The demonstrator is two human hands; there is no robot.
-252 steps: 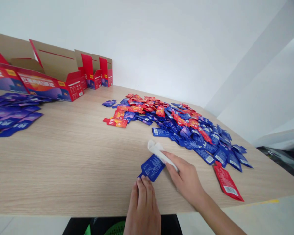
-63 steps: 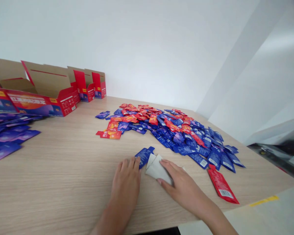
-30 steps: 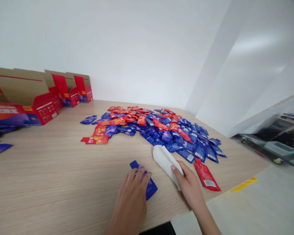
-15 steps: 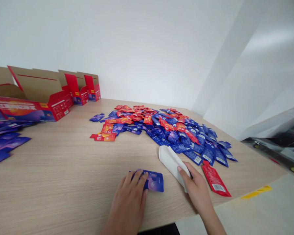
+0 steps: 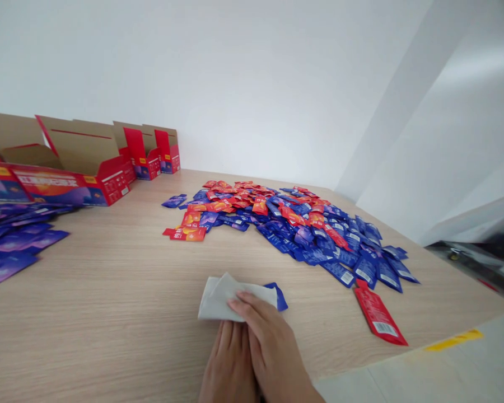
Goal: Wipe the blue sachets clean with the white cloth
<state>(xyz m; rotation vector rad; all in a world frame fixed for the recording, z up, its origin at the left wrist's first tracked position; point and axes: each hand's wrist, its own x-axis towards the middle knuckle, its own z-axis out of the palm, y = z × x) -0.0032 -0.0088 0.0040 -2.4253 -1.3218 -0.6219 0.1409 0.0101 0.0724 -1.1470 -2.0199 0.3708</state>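
Observation:
A folded white cloth (image 5: 218,302) covers most of a blue sachet (image 5: 280,296) on the table near the front edge; only the sachet's right end shows. My right hand (image 5: 273,341) is closed on the cloth, its fingers pressing it down from above. Beside it, touching, my left hand (image 5: 231,358) reaches in from below with fingers straight and close together. Its fingertips are hidden under the cloth, where it holds the sachet's near side.
A spread heap of red and blue sachets (image 5: 294,221) lies ahead to the right. One red sachet (image 5: 380,313) lies apart at the right. Blue sachets (image 5: 21,240) are piled at the left, before open red boxes (image 5: 67,184). A wall (image 5: 252,84) stands behind the table.
My right hand has brought the white cloth left and laid it over the blue sachet and my left fingertips. The view has shifted slightly.

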